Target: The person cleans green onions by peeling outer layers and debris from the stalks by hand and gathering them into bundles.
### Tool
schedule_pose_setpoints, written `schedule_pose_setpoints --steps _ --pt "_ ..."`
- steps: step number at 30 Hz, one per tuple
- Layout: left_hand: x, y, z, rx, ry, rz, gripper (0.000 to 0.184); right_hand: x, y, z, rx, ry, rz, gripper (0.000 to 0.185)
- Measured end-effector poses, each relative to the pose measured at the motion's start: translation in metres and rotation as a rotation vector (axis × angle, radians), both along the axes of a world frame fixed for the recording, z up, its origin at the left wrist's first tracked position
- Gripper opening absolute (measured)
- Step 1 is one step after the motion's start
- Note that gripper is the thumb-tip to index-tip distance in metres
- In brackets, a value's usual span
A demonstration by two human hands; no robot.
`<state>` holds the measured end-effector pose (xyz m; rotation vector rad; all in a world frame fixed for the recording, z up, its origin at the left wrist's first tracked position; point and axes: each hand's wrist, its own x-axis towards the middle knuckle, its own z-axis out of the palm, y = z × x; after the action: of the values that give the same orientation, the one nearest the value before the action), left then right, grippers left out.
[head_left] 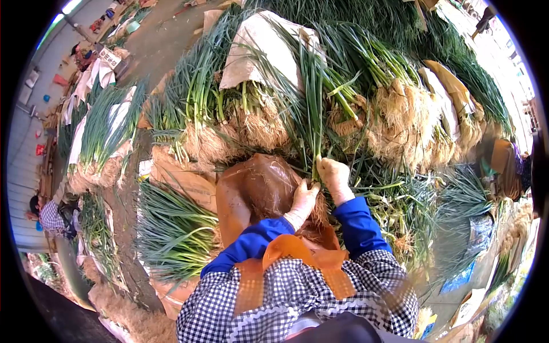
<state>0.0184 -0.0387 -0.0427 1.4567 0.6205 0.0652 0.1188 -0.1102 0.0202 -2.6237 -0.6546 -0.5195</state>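
My right hand (334, 175) is closed round the pale lower stalk of a green onion (315, 123), whose long leaves point away from me. Just below and to the left, my left hand (304, 199) is closed at its root end, fingers pinched together. Stringy roots (321, 212) hang beneath the two hands. Whether one stalk or several are held is hard to make out. Under my hands a brown waterproof apron (251, 191) covers my lap, wet and dirty on top.
Heaps of green onions with roots (400, 108) lie ahead, partly under a white sack (266, 48). A pile of green onions (174, 228) lies at my left, and loose trimmed leaves (394, 211) at my right. Another person (52, 217) is at the far left.
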Motion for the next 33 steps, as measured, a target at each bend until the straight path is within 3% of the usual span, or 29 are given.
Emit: schedule_pose_setpoints --steps 3,6,8,11,13,14,15,16,18,20,25,26,28,30,31,32,33 --pt "0.002 -0.001 0.008 -0.011 -0.055 -0.044 0.020 0.009 -0.017 0.017 0.382 0.446 -0.127 0.037" --pt "0.000 -0.005 0.016 0.089 -0.072 -0.015 0.021 0.024 -0.012 0.051 0.131 0.491 -0.031 0.046" --pt "0.002 -0.002 0.021 0.186 -0.022 -0.039 0.025 0.023 0.000 0.060 -0.157 0.383 0.032 0.047" --pt "0.003 -0.002 0.031 0.403 0.050 -0.044 0.031 0.028 -0.001 0.034 -0.167 0.392 0.058 0.044" --pt "0.005 -0.001 0.034 0.323 0.032 -0.053 0.030 0.023 -0.005 0.028 0.184 0.521 0.020 0.036" --pt "0.004 -0.001 0.035 0.245 0.015 -0.070 0.029 0.020 -0.008 0.020 0.938 1.049 0.079 0.026" --pt "0.007 0.001 0.037 0.066 -0.043 -0.075 0.026 0.016 -0.012 0.017 1.117 1.117 0.074 0.023" --pt "0.005 0.000 0.039 -0.383 -0.131 -0.054 0.022 0.011 -0.016 0.014 1.298 1.178 0.068 0.020" --pt "0.003 0.005 0.047 -0.440 -0.026 -0.132 0.023 0.001 -0.019 0.005 1.333 1.020 -0.082 0.024" --pt "0.004 0.005 0.043 -0.492 0.010 -0.120 0.023 -0.005 -0.031 -0.010 0.524 0.266 -0.090 0.035" --pt "0.005 0.009 0.046 -0.787 0.066 0.005 0.023 -0.033 -0.037 0.017 0.298 0.046 0.299 0.046" --pt "0.006 0.014 0.047 -0.652 0.003 0.032 0.019 -0.042 -0.047 0.024 0.214 0.112 0.398 0.040" --pt "0.011 0.025 0.043 -0.696 0.016 0.041 0.017 -0.048 -0.083 0.050 0.198 0.623 0.415 0.031" --pt "0.013 0.026 0.038 -0.621 -0.008 0.000 0.018 -0.021 -0.113 0.046 -0.361 0.801 0.167 0.041" --pt "0.011 0.020 0.045 -0.521 -0.018 -0.016 0.020 0.002 -0.115 0.045 -0.871 0.975 0.165 0.052" --pt "0.011 0.016 0.053 -0.415 -0.032 -0.034 0.022 0.005 -0.116 0.032 -0.544 0.860 0.068 0.053" --pt "0.011 0.012 0.038 -0.098 -0.003 -0.106 0.026 0.011 -0.101 0.033 -0.251 0.750 0.008 0.053"
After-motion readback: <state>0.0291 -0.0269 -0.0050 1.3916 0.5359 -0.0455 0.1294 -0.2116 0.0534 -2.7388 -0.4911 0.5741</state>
